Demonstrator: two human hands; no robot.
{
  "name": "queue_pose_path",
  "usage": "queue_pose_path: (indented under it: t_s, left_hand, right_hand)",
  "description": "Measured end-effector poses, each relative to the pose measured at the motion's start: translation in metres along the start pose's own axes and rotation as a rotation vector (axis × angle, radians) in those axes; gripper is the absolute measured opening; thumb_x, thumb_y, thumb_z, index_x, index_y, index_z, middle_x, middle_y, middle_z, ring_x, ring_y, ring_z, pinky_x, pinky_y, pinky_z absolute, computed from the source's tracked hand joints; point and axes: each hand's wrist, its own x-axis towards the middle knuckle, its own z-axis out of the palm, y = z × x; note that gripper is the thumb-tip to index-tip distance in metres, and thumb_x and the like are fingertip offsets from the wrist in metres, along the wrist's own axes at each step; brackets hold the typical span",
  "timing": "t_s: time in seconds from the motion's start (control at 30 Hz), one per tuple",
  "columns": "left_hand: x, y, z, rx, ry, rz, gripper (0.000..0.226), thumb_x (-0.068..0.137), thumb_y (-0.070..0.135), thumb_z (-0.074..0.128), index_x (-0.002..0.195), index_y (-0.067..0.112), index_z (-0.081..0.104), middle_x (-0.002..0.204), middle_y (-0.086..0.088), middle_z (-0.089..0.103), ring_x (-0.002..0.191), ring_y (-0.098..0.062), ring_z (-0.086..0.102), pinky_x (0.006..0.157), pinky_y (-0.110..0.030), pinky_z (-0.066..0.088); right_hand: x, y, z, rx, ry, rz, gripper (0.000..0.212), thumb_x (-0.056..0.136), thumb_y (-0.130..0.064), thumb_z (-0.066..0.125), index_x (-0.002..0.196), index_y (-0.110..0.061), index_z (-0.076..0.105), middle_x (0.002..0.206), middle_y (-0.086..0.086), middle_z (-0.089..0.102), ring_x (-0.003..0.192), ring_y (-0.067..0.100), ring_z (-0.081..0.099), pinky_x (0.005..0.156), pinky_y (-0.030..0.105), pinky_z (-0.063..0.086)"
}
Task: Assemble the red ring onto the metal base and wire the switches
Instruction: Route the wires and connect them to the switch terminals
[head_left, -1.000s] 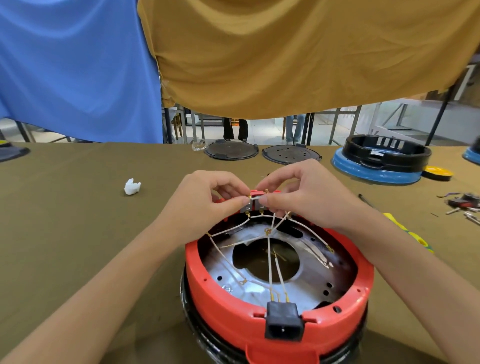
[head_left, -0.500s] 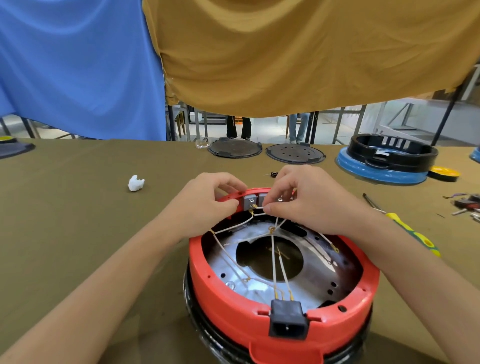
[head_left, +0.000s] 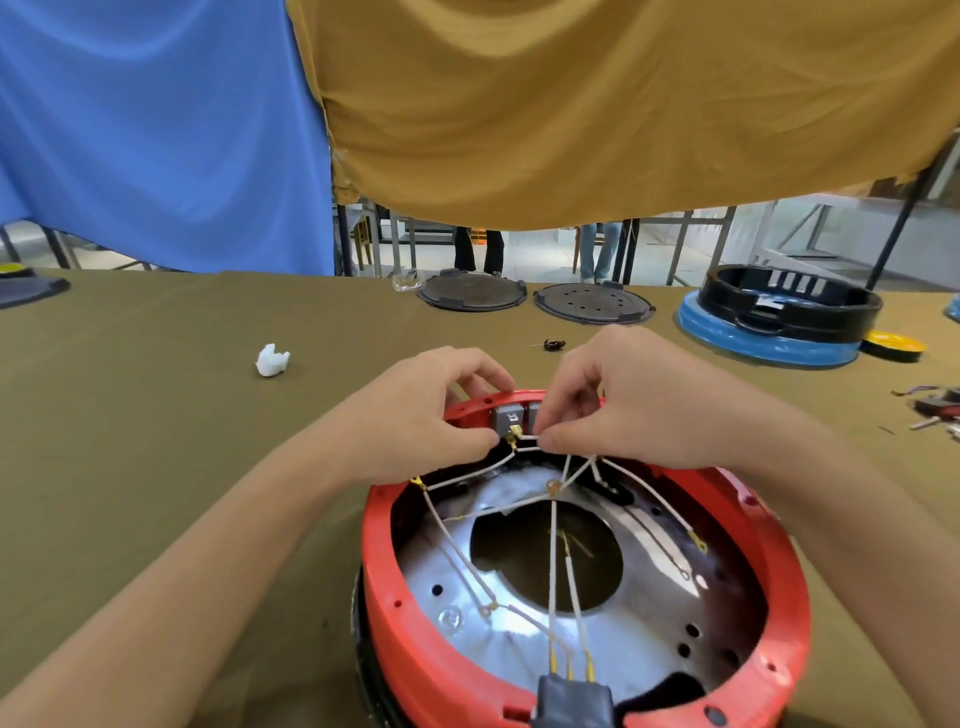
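The red ring (head_left: 410, 644) sits around the shiny metal base (head_left: 498, 639), close in front of me. Grey switches (head_left: 508, 417) are set in the ring's far wall. White wires (head_left: 552, 561) with gold terminals cross the base from a black power socket (head_left: 571, 701) at the near rim. My left hand (head_left: 415, 415) pinches a wire terminal at the left switch. My right hand (head_left: 618, 400) pinches a white wire beside the switches and hides the right one.
Olive cloth covers the table (head_left: 156, 467). A white scrap (head_left: 271, 359) lies at the left. Two dark round plates (head_left: 470, 292) lie at the far edge, with a black ring on a blue base (head_left: 779, 322) and small parts (head_left: 935, 405) at the right.
Both hands have dropped from above the rim down to the switches. The view has moved closer over the red ring.
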Motion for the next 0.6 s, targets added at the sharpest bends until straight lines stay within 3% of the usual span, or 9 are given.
queue_pose_path:
  t_s: [0.13, 0.33, 0.6]
  left_hand:
    - [-0.002, 0.002, 0.000, 0.031, -0.004, 0.009, 0.036, 0.080, 0.028, 0.076, 0.110, 0.041, 0.061, 0.104, 0.013, 0.061, 0.088, -0.004, 0.062, 0.081, -0.023, 0.054]
    - [-0.003, 0.002, 0.002, 0.054, 0.028, 0.022, 0.035, 0.080, 0.035, 0.078, 0.110, 0.040, 0.061, 0.103, 0.014, 0.060, 0.087, -0.002, 0.061, 0.078, -0.016, 0.049]
    - [-0.003, 0.002, 0.002, 0.083, 0.043, 0.030, 0.036, 0.079, 0.036, 0.079, 0.110, 0.041, 0.061, 0.102, 0.015, 0.059, 0.087, -0.001, 0.060, 0.080, -0.022, 0.051]
  right_hand:
    - [0.000, 0.000, 0.007, 0.000, 0.020, 0.026, 0.011, 0.078, -0.023, 0.079, 0.071, -0.030, 0.079, 0.062, -0.016, 0.067, 0.055, -0.003, 0.057, 0.051, 0.008, 0.040]
    - [0.002, 0.002, 0.012, -0.005, 0.020, 0.047, 0.011, 0.079, -0.022, 0.078, 0.072, -0.031, 0.080, 0.067, -0.011, 0.070, 0.059, -0.004, 0.059, 0.052, 0.007, 0.040]
    - [0.003, 0.002, 0.014, -0.009, 0.039, 0.052, 0.015, 0.079, -0.020, 0.077, 0.069, -0.030, 0.078, 0.066, -0.011, 0.069, 0.061, -0.005, 0.060, 0.055, 0.008, 0.041]
